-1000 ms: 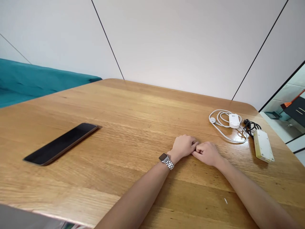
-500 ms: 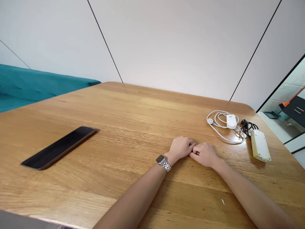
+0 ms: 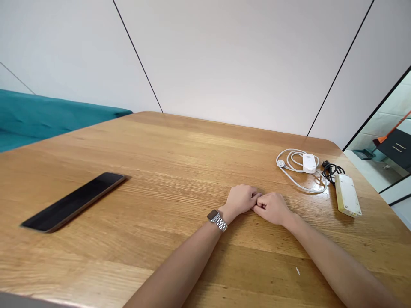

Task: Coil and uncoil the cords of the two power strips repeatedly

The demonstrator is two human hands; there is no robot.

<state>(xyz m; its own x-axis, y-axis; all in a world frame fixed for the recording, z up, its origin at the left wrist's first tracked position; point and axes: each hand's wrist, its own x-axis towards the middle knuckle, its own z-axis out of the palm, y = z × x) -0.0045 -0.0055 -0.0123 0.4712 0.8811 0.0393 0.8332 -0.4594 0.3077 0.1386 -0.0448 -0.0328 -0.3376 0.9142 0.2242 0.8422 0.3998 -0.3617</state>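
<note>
My left hand (image 3: pixel 242 199) rests on the wooden table (image 3: pixel 154 154), its fingers curled in. A watch (image 3: pixel 217 220) with a metal band sits on that wrist. My right hand (image 3: pixel 272 207) lies against it as a loose fist, and the two hands touch at the thumbs and knuckles. I see nothing held in either one, though the undersides of the fingers are hidden. Closest to the right hand is a white power strip (image 3: pixel 309 163) with a coiled white cord (image 3: pixel 297 185).
A second power strip (image 3: pixel 347 194), yellowed at the side, lies at the right with a black cord (image 3: pixel 334 170). On the left is a dark tablet-like slab (image 3: pixel 75 200). A teal sofa (image 3: pixel 58 113) and a white wall (image 3: pixel 224 60) stand behind the table.
The whole view has shifted slightly, so things appear a little further left. Both hands keep the same pose, touching on the table.
</note>
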